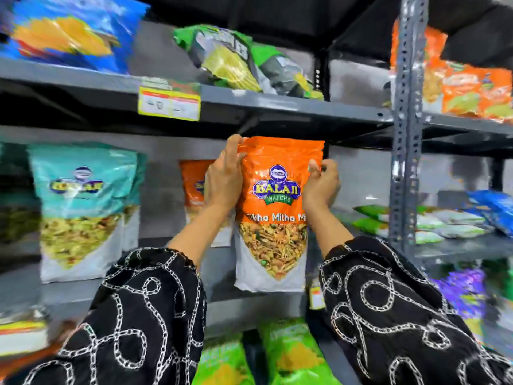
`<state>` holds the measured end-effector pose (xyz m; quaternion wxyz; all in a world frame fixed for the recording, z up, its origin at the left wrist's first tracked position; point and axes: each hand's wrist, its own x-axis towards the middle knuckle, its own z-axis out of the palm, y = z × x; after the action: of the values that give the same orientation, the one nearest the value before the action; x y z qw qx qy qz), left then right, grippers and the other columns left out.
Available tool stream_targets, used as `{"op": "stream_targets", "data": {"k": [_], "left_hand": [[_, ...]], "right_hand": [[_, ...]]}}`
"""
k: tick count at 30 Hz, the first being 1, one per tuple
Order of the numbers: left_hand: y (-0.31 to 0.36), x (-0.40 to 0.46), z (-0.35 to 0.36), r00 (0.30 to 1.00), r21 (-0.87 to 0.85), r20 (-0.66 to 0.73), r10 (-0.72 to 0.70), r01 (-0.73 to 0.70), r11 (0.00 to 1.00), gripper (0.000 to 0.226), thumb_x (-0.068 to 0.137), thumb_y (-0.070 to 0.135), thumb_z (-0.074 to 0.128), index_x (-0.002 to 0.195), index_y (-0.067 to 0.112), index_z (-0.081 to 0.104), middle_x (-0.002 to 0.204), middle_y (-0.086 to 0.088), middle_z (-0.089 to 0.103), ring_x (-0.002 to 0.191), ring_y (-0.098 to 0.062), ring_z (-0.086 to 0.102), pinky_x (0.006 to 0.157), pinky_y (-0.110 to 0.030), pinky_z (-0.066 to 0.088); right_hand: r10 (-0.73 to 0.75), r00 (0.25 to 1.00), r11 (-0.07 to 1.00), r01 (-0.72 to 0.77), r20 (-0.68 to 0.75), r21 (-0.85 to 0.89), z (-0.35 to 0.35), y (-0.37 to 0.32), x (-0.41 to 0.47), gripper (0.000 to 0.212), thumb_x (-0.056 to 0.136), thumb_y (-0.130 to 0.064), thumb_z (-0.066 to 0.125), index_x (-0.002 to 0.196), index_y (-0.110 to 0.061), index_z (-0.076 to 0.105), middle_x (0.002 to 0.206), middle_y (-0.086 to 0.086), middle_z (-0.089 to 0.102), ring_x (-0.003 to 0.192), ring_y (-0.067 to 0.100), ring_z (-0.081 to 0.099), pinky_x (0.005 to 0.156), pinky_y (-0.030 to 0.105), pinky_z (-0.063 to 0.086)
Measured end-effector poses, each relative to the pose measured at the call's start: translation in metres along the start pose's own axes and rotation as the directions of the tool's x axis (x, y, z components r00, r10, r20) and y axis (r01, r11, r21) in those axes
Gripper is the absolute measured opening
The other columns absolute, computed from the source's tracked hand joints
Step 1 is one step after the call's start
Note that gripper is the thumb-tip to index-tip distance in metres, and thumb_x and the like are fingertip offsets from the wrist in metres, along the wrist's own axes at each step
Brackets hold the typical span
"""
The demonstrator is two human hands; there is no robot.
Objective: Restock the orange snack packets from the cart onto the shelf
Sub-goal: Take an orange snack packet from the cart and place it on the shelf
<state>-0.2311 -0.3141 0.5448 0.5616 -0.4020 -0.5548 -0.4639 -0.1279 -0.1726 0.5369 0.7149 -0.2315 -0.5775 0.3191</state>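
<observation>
An orange snack packet [273, 218] stands upright in front of the middle grey shelf [177, 279], held between both hands. My left hand [224, 179] grips its upper left edge, and my right hand [322, 184] pinches its upper right edge with thumb up. Behind my left hand stands a second orange packet [193, 184] on the same shelf, partly hidden. The cart is out of view.
Teal packets [80, 207] stand at the left of the shelf. Green bags [230, 59] and a blue bag [69, 31] lie on the shelf above, with a yellow price tag [169, 102]. A grey upright post [405, 129] divides off the right bay holding orange, green and blue bags.
</observation>
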Motion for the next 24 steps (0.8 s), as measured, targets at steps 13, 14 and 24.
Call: {"op": "stream_targets", "data": {"k": [13, 14, 24], "left_hand": [[-0.135, 0.01, -0.005, 0.936, 0.224, 0.296, -0.192, 0.128, 0.966, 0.034, 0.09, 0.026, 0.031, 0.121, 0.022, 0.043, 0.107, -0.023, 0.061, 0.088, -0.044, 0.062, 0.07, -0.042, 0.048], [-0.14, 0.006, -0.005, 0.932, 0.21, 0.278, -0.232, 0.177, 0.962, 0.036, 0.088, 0.033, 0.024, 0.117, 0.022, 0.043, 0.104, -0.021, 0.06, 0.088, -0.042, 0.061, 0.068, -0.038, 0.044], [-0.096, 0.004, 0.012, 0.952, 0.298, -0.038, -0.304, 0.301, 0.906, 0.042, 0.097, 0.035, 0.035, 0.129, 0.009, 0.043, 0.143, -0.025, 0.036, 0.128, -0.043, 0.037, 0.102, -0.052, 0.034]], "right_hand": [[0.046, 0.994, 0.998, -0.05, 0.096, 0.039, 0.155, 0.01, -0.046, 0.023, 0.099, -0.032, 0.035, 0.107, -0.011, 0.042, 0.06, -0.002, 0.05, 0.055, 0.02, 0.047, 0.047, 0.025, 0.031], [0.044, 0.991, 0.998, -0.048, 0.127, 0.035, 0.159, 0.014, -0.048, 0.021, 0.099, -0.032, 0.036, 0.106, -0.013, 0.042, 0.056, -0.006, 0.047, 0.05, 0.018, 0.046, 0.043, 0.021, 0.028], [-0.123, 0.985, 0.987, 0.108, 0.123, 0.118, 0.127, 0.016, -0.037, 0.034, 0.096, -0.033, 0.044, 0.12, -0.007, 0.043, 0.107, 0.013, 0.062, 0.09, 0.023, 0.059, 0.067, 0.021, 0.037]]}}
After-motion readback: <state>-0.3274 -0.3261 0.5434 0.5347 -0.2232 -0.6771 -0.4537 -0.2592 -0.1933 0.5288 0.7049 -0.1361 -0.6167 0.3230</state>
